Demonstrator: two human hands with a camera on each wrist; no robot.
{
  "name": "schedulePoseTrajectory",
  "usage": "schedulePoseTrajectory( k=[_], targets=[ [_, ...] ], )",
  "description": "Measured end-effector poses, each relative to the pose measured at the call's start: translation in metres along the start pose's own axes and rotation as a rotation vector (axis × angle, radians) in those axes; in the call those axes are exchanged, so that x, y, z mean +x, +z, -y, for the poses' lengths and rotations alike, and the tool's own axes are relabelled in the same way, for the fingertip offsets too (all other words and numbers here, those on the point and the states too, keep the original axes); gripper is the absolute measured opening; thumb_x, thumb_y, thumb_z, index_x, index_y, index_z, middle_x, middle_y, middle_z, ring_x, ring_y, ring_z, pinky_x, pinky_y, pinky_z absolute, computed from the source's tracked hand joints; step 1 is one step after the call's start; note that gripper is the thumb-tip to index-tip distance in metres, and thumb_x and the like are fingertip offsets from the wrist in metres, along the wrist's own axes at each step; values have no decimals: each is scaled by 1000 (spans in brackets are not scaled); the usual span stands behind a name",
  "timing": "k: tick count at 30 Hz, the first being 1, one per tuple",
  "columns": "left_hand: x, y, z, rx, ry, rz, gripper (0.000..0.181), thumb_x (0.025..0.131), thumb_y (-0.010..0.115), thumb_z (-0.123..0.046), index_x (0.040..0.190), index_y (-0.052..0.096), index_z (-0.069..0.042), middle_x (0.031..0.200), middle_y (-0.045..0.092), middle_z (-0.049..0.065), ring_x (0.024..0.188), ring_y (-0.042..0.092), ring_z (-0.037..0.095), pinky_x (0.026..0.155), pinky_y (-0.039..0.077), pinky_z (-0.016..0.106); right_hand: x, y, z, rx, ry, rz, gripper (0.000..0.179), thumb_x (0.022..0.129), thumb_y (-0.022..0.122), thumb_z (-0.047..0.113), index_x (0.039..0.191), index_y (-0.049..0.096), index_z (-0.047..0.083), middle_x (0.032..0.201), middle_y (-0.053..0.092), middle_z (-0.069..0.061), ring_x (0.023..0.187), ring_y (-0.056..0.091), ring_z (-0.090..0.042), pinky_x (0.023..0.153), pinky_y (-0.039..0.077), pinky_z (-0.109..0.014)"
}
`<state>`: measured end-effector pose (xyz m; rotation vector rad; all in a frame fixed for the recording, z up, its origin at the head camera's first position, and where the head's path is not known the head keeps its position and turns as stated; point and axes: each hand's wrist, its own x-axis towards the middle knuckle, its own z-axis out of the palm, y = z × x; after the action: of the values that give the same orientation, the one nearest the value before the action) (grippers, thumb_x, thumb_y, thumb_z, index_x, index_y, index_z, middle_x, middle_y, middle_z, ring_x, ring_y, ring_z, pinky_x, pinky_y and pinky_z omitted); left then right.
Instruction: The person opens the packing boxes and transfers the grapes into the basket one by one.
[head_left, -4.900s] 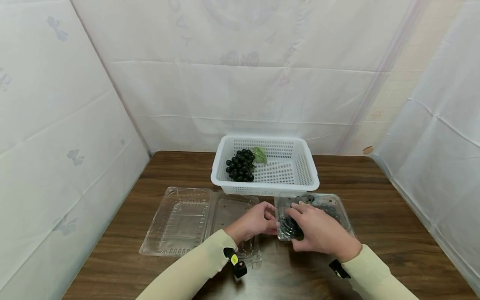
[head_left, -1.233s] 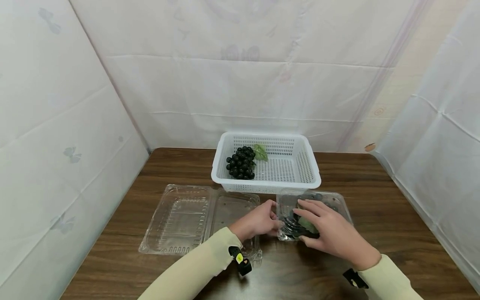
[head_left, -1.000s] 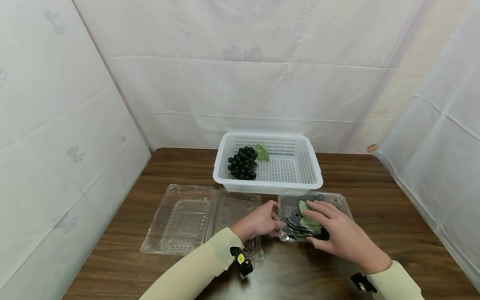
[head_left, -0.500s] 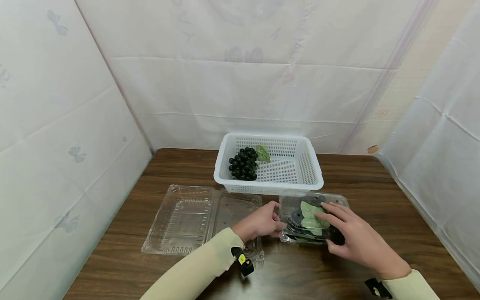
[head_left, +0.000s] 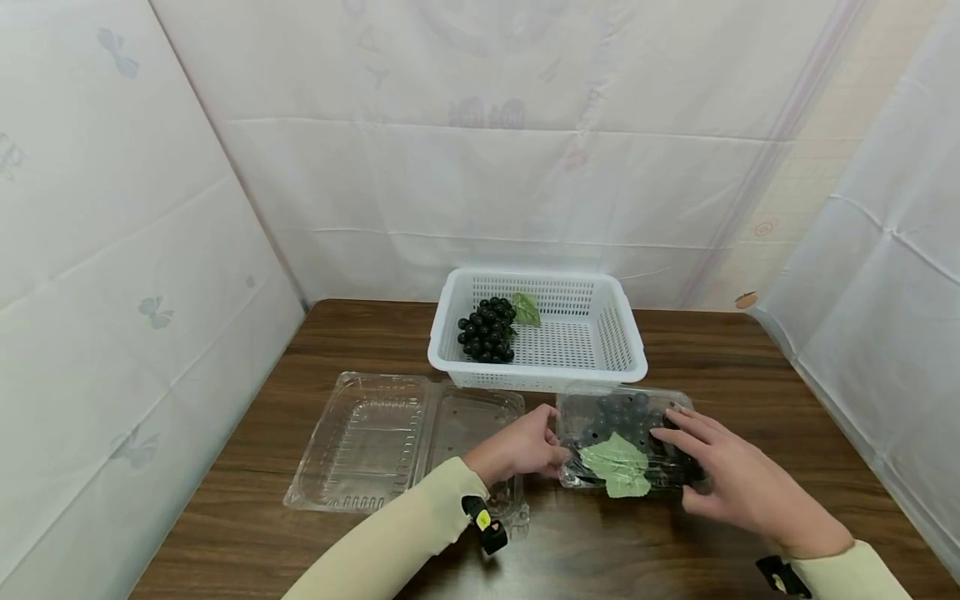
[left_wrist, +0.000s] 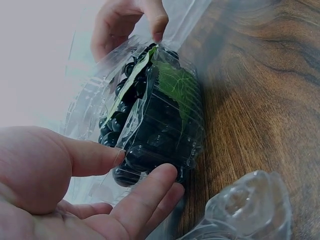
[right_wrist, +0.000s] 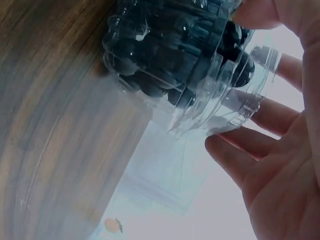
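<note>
A clear plastic clamshell container (head_left: 573,408) of dark grapes (head_left: 621,412) sits in front of the white basket. A green leaf (head_left: 618,465) lies at its near edge, partly sticking out at the front. At the container's left end, my left hand (head_left: 517,448) pinches the edge between thumb and fingers; the left wrist view shows dark grapes (left_wrist: 112,122) in the gap under the lid. My right hand (head_left: 738,475) holds the right end, thumb in front and fingers on top. In the right wrist view its fingers (right_wrist: 272,117) touch the plastic rim.
A white basket (head_left: 536,373) stands behind, with a bunch of black grapes (head_left: 487,333) and a leaf (head_left: 527,308) in it. A second clear clamshell container (head_left: 375,442) lies unfolded at the left, partly under my left forearm. White sheeting (head_left: 465,192) encloses the wooden table (head_left: 600,550).
My right hand has slid right from the container's middle to its right end, uncovering the leaf, which now spreads toward the front edge. My left hand stays at the left end.
</note>
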<state>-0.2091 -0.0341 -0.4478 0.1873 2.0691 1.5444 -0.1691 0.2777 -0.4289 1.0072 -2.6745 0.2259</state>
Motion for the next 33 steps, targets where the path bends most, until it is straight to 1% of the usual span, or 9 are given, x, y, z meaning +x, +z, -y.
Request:
schedulePoseTrajectory(
  k=[6, 10, 13, 16, 19, 21, 26, 29, 33],
  targets=[
    [0, 0, 1, 28, 5, 7, 65, 96, 70, -2, 151, 36, -5, 100, 61, 13, 79, 69, 26, 76, 63, 40, 3, -2, 3, 57, 50, 78, 70, 72, 77, 11, 140, 62, 16, 152, 51, -22, 129, 60, -40, 55, 29, -18],
    [0, 1, 2, 26, 4, 7, 64, 95, 70, -2, 151, 37, -5, 100, 60, 13, 80, 68, 27, 76, 63, 40, 3, -4, 4, 39, 53, 101, 68, 74, 76, 13, 140, 61, 15, 151, 52, -24, 121, 66, -38, 55, 28, -19],
    [0, 2, 2, 35, 5, 12, 64, 96, 70, -3, 151, 37, -5, 100, 59, 13, 80, 69, 27, 75, 63, 39, 3, -3, 3, -10, 31, 90, 69, 73, 77, 15, 140, 62, 14, 149, 55, -23, 124, 64, -39, 61, 33, -22],
    [-1, 3, 2, 39, 7, 15, 64, 96, 70, -3, 151, 37, -5, 99, 59, 13, 80, 69, 25, 75, 63, 39, 3, -1, 3, -62, -13, 61, 69, 72, 79, 16, 139, 62, 12, 146, 57, -23, 130, 59, -42, 67, 45, -30],
    [-2, 3, 2, 36, 11, 15, 64, 96, 70, -3, 150, 36, -4, 96, 58, 12, 78, 68, 24, 76, 63, 38, 3, 1, 2, -95, -54, 22, 70, 71, 80, 17, 138, 63, 12, 143, 59, -24, 128, 61, -42, 74, 53, -41],
    [-2, 3, 3, 28, 16, 10, 64, 95, 71, -3, 149, 37, -4, 93, 58, 11, 78, 67, 24, 76, 64, 38, 4, 3, 3, -103, -65, -1, 71, 69, 81, 19, 138, 63, 13, 142, 60, -24, 126, 63, -42, 77, 55, -44],
    [-1, 2, 3, 39, 24, 11, 65, 95, 71, -3, 150, 37, -3, 94, 60, 12, 78, 69, 26, 75, 63, 39, 4, 2, 5, -102, -57, -13, 69, 70, 86, 22, 135, 65, 14, 140, 62, -23, 121, 66, -40, 76, 58, -44],
    [-1, 2, 3, 40, 25, 9, 65, 95, 70, -2, 150, 36, -3, 99, 59, 14, 80, 70, 27, 75, 64, 40, 4, -1, 5, -88, -40, 19, 70, 71, 89, 23, 136, 64, 13, 141, 62, -23, 119, 67, -39, 71, 58, -39],
    [-1, 0, 3, 33, 20, 17, 65, 96, 70, -2, 151, 35, -3, 101, 60, 15, 82, 69, 26, 77, 64, 41, 5, -2, 6, -81, -33, 59, 68, 74, 86, 19, 138, 63, 12, 142, 60, -23, 122, 66, -40, 70, 56, -37]
  ],
)
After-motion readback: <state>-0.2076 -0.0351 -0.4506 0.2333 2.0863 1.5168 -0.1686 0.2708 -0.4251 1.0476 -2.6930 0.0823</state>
